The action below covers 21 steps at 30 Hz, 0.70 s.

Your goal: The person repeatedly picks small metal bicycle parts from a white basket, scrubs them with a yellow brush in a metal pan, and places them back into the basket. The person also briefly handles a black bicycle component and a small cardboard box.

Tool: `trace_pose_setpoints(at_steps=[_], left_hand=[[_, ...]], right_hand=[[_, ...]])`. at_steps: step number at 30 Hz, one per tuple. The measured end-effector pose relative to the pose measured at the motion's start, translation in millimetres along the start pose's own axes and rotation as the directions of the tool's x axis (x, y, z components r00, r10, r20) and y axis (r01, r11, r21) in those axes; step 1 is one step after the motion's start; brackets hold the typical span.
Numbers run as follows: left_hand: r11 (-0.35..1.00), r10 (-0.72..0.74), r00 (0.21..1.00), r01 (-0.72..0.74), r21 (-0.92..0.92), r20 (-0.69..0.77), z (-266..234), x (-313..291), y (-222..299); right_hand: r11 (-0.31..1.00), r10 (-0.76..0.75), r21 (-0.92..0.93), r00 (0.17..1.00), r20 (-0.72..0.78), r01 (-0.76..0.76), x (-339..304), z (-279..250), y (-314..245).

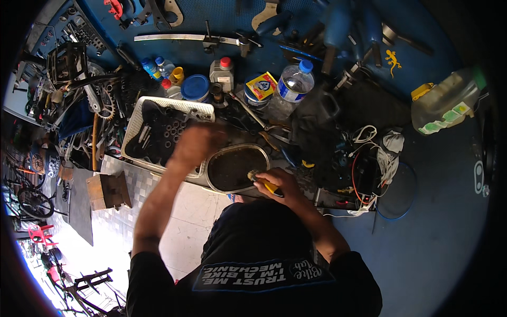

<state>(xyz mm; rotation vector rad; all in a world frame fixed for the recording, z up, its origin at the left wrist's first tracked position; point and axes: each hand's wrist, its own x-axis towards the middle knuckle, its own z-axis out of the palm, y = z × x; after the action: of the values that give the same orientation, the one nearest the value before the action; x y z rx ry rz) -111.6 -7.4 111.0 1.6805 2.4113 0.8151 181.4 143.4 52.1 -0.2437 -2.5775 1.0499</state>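
My right hand (283,183) grips a small brush (270,186) by its yellow handle, with pale, stubby bristles. The bristle end hangs over the right side of an oval metal pan (243,146) whose inside is dark brown. My left hand (196,145) is up over the edge between this pan and a white plastic basket (131,132); motion smears its fingers, so I cannot make out whether it holds anything. Inside the basket, several small round metal parts (171,132) lie on dark cloth, near slim metal pieces (143,136).
Behind the pan stand a large clear bottle (294,87), a grey bottle with a red cap (222,74) and a blue-lidded tub (195,87). Pliers (285,153) and white cables (388,161) lie to the right. Bike parts (100,100) crowd the left; a cardboard box (109,191) sits nearer.
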Motion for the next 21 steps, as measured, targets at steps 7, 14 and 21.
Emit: trace_pose_setpoints(at_steps=[7,14,21], left_hand=[[0.974,-0.005,0.958,-0.060,0.216,0.287,132.5,52.6,60.9],[0.941,-0.235,0.887,0.106,0.320,0.397,161.0,74.2,68.5],[0.940,-0.301,0.836,0.180,0.289,0.458,144.1,84.8,85.7]], right_hand=[[0.983,0.023,-0.183,0.988,0.152,0.006,-9.7,14.4,8.3],[0.992,0.024,-0.122,0.988,0.156,-0.005,-8.1,8.4,8.1],[0.996,0.026,-0.083,0.990,0.136,-0.015,-11.1,8.5,7.9]])
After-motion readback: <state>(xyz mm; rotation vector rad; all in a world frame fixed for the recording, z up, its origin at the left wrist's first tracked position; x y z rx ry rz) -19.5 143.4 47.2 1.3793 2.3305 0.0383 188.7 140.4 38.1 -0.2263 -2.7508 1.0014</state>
